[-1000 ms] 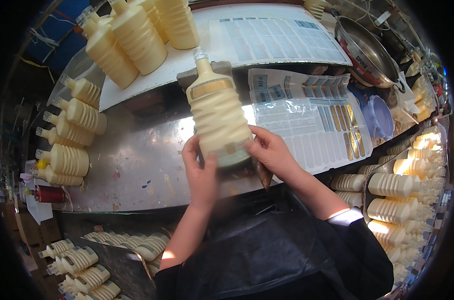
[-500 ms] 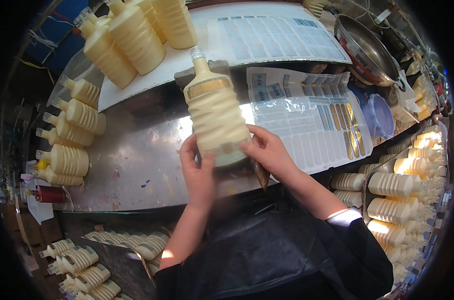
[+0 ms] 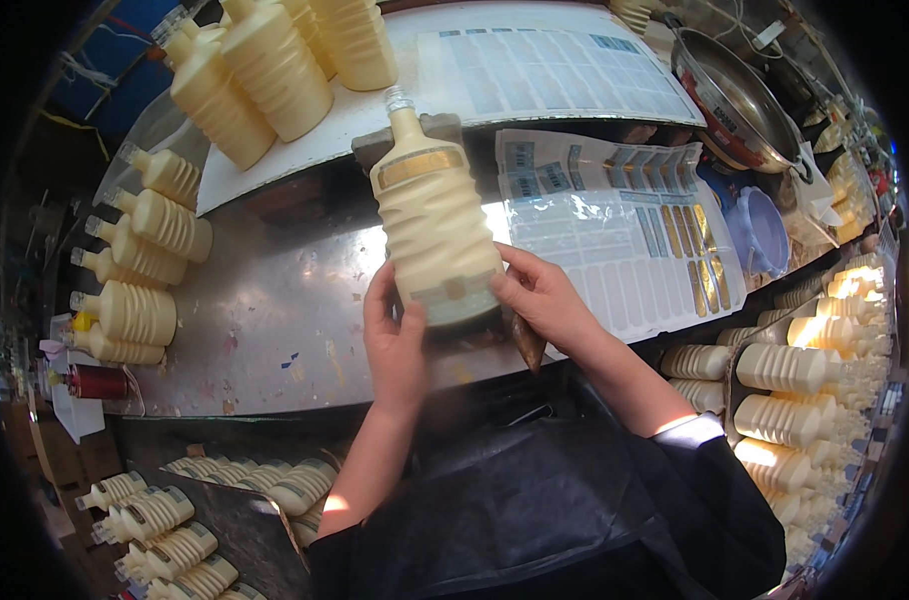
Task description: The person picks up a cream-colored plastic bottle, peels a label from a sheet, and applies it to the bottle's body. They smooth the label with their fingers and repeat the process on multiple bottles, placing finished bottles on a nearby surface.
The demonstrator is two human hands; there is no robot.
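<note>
A cream-coloured ribbed bottle (image 3: pixel 435 225) with a clear threaded neck leans back, its neck against a grey block (image 3: pixel 443 128). It bears a gold band near the shoulder and a greyish patterned strip near its base. My left hand (image 3: pixel 397 325) grips the lower left side, thumb on the front. On the lower right side, my right hand (image 3: pixel 540 290) is closed with its thumb by the strip's end. A brown pointed piece (image 3: pixel 527 345) hangs below my right palm; whether I hold it is unclear. Beside my right hand lies a decal sheet (image 3: pixel 615 290) with gold and blue strips.
Cream bottles (image 3: pixel 275 75) stand on the white shelf (image 3: pixel 395 110) at far left. More bottles (image 3: pixel 140 310) lie stacked along the left edge of the metal bench (image 3: pixel 255 340), and others (image 3: pixel 780 420) fill racks at right. A metal pan (image 3: pixel 735 100) and purple basin (image 3: pixel 760 232) sit at far right.
The bottle has shifted very slightly up and to the right in the picture, with both hands still on it. My right thumb has moved a little along the strip's right end.
</note>
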